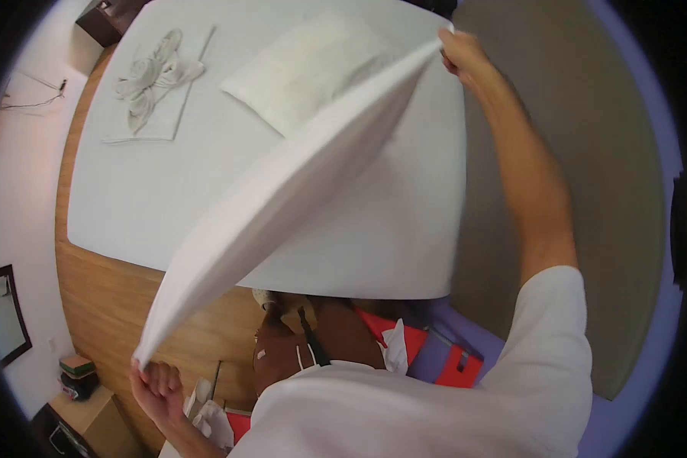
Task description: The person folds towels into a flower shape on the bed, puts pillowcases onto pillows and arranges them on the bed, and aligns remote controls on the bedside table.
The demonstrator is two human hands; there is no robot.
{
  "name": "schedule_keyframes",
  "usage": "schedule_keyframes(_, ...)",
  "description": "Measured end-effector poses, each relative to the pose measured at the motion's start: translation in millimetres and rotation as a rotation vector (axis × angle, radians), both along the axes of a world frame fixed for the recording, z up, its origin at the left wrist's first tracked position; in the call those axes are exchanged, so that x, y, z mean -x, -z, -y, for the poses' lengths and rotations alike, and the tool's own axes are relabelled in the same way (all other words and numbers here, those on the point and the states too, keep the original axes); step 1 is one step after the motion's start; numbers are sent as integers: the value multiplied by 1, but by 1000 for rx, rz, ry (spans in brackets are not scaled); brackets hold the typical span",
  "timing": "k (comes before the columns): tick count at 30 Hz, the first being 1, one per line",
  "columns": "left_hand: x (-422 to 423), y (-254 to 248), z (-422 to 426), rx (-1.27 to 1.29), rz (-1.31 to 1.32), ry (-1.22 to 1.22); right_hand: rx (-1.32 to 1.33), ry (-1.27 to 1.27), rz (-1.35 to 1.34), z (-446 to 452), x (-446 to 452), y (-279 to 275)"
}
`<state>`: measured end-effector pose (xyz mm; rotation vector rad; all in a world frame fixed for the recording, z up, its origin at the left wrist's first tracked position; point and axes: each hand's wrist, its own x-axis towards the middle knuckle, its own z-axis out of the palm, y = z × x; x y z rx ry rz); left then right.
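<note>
A white cloth [282, 191] is stretched diagonally between my two hands, above a bed with a white sheet [130, 206]. My left hand [159, 388], low at the left beyond the bed's near edge, is closed on one end of the cloth. At the upper right, my right hand [459, 55] is closed on the other end, over the bed's right edge. Behind the cloth lies a white pillow [298, 69], partly covered by it. Folded white linen [168, 103] with a twisted cloth shape on top rests at the bed's upper left.
A grey-brown panel [565, 99] stands along the right side of the bed. Red and white items [427, 351] are by my body. Wooden floor [107, 282], a cardboard box [95, 424] and a dark-framed mirror [4, 313] show at the left.
</note>
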<state>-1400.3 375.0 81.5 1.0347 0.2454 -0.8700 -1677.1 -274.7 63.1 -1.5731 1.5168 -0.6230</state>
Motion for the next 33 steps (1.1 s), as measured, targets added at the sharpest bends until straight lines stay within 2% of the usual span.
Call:
schedule_keyframes(2, 32, 16, -21, -110, 221, 302, 45, -49, -63, 42, 1, 14)
schedule_keyframes(4, 63, 9, -22, -798, 292, 912, 123, -23, -140, 63, 4, 25)
schedule_keyframes(5, 86, 16, -1, -787, 182, 1218, 159, -14, -174, 68, 4, 31)
schedule_keyframes(6, 108, 34, 33, -618, 415, 1548, 168, 30, -319, 69, 8, 38)
schedule_keyframes(7, 133, 55, 63, -396, 524, 1633, 174, 53, -359, 76, 16, 52)
schedule_keyframes(8, 152, 75, 93, -287, 520, 1796, 180, 80, -402, 85, 30, 68)
schedule_keyframes(10, 202, 124, 129, -157, 565, 2002, 244, 104, -567, 113, 69, 113)
schedule_keyframes(11, 230, 141, 145, -124, 719, 2074, 312, 93, -683, 137, 93, 147)
schedule_keyframes(13, 277, 181, 174, 40, 729, 2141, 362, 119, -825, 159, 122, 190)
schedule_keyframes(15, 325, 203, 198, 145, 741, 2142, 331, 206, -876, 152, 135, 199)
schedule_keyframes(19, 403, 235, 217, 264, 733, 2124, 333, 261, -734, 148, 151, 216)
schedule_keyframes(21, 391, 225, 247, 186, 724, 2202, 310, 295, -636, 139, 160, 226)
schedule_keyframes(22, 378, 221, 265, 153, 726, 2241, 409, 302, -614, 128, 164, 234)
schedule_keyframes(23, 357, 224, 273, 88, 729, 1956, 510, 311, -593, 108, 168, 245)
schedule_keyframes(24, 332, 238, 286, 161, 865, 1547, 606, 313, -575, 89, 177, 261)
schedule_keyframes(25, 300, 231, 315, -5, 910, 1377, 598, 255, -482, 68, 202, 284)
schedule_keyframes(26, 275, 248, 329, -235, 1011, 1171, 596, 200, -389, 46, 225, 299)
schedule_keyframes(27, 236, 274, 353, -281, 1280, 1008, 317, 274, -283, -10, 225, 288)
schedule_keyframes(28, 201, 303, 374, -337, 1337, 858, 233, 358, -171, -61, 235, 297)
schedule_keyframes(29, 170, 323, 401, -502, 1156, 893, 221, 364, -150, -113, 245, 302)
schedule_keyframes(30, 151, 329, 427, -627, 1007, 946, 30, 495, -122, -169, 239, 286)
schedule_keyframes(31, 128, 348, 449, -641, 834, 990, -39, 510, -14, -228, 249, 296)
schedule_keyframes(32, 116, 366, 462, -595, 725, 1056, -83, 624, -18, -290, 260, 320)
schedule_keyframes(33, 111, 374, 477, -540, 732, 1104, -273, 717, 21, -342, 248, 316)
